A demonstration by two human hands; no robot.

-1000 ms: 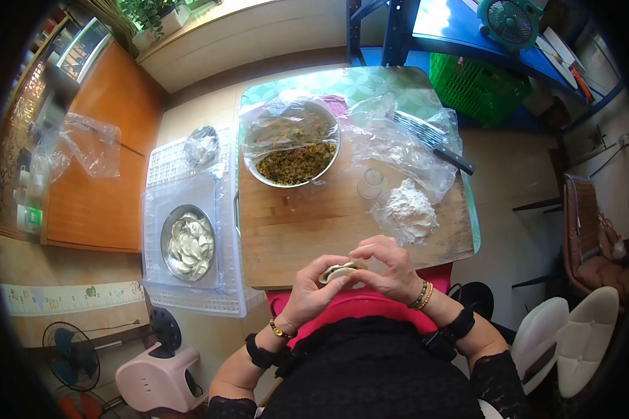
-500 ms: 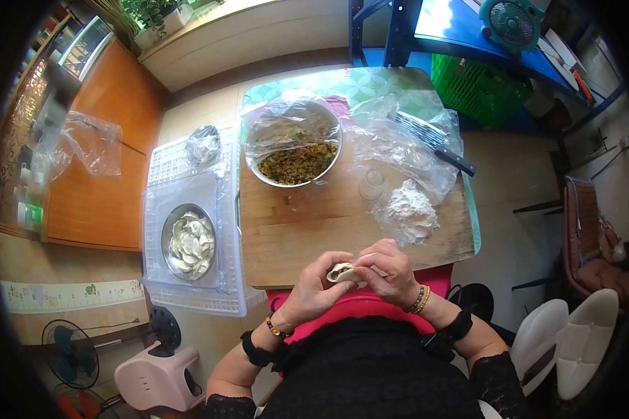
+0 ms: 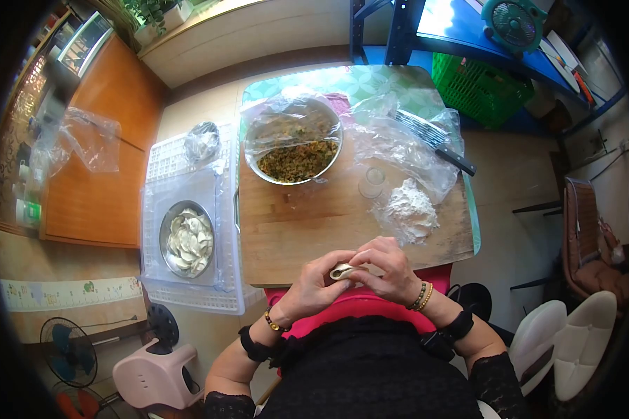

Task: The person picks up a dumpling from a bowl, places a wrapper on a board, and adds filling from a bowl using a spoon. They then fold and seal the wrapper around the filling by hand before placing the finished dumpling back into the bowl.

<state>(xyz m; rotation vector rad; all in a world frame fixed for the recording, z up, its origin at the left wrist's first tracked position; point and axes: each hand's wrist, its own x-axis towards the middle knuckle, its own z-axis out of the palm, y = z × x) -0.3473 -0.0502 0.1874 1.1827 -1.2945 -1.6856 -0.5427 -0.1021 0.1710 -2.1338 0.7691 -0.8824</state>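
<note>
A partly folded dumpling is held between both hands over the front edge of the wooden board. My left hand is closed around its left side, thumb below. The fingers of my right hand pinch the wrapper's edge from the right. A dark gap shows on the dumpling's left part, so it stands partly open there. Ahead on the board is a large metal bowl of chopped filling, half covered with plastic film. A heap of flour lies right of the hands.
On white plastic racks at the left stands a round metal dish of finished dumplings. A knife rests on a crumpled plastic bag. A small glass stands by the flour. A pink stool is lower left.
My right fingers have shifted slightly left along the dumpling's edge, and its opening looks narrower. Both hands keep their hold on it.
</note>
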